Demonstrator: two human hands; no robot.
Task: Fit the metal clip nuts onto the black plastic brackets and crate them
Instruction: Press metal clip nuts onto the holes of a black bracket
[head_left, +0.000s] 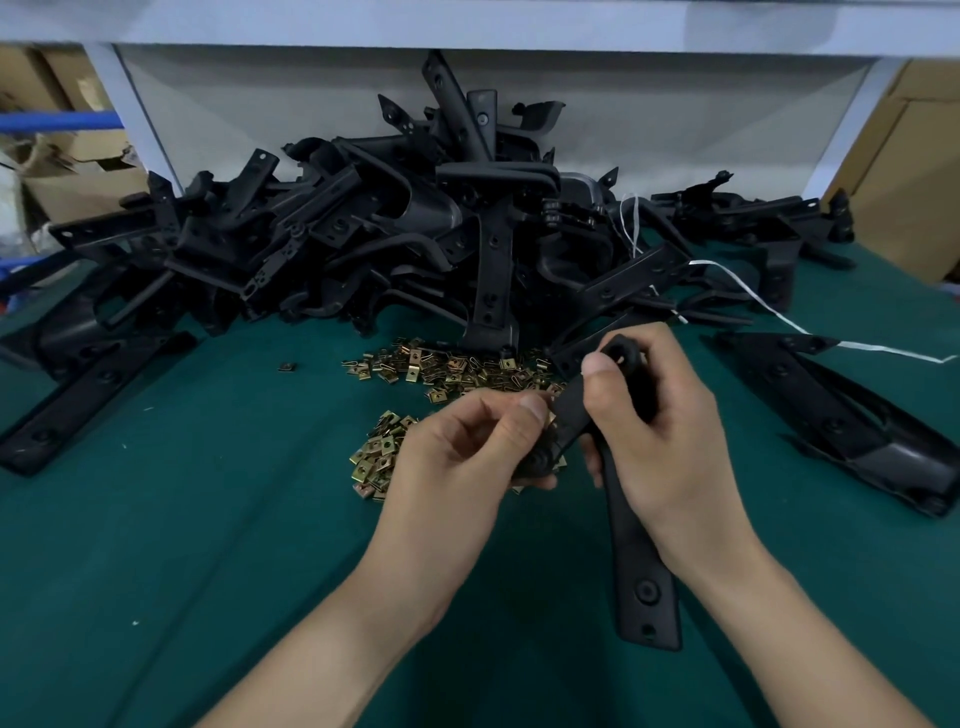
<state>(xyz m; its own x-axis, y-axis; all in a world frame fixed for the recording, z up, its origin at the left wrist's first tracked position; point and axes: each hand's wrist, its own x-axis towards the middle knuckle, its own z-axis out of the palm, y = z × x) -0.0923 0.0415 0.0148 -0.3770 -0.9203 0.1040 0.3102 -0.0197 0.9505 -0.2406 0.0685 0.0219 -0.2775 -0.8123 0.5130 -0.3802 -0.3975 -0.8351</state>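
The pile of brackets (415, 234) fills the upper centre. At centre right, the right hand (660, 431) grips 1 bracket (639, 561), and the left hand (457, 447) pinches its tab, likely mid-fitting. Clip nuts (447, 364) lie just above. Next, the nut needs pressing on squarely.

Factory assembly bench in a workshop
A green-covered tabletop (182, 519) carries a tangled heap of black plastic brackets (363, 234) and loose piles of small metal clip nuts (447, 364); cardboard boxes (904, 171) stand at both sides, beyond the white frame (135, 114) of the bench
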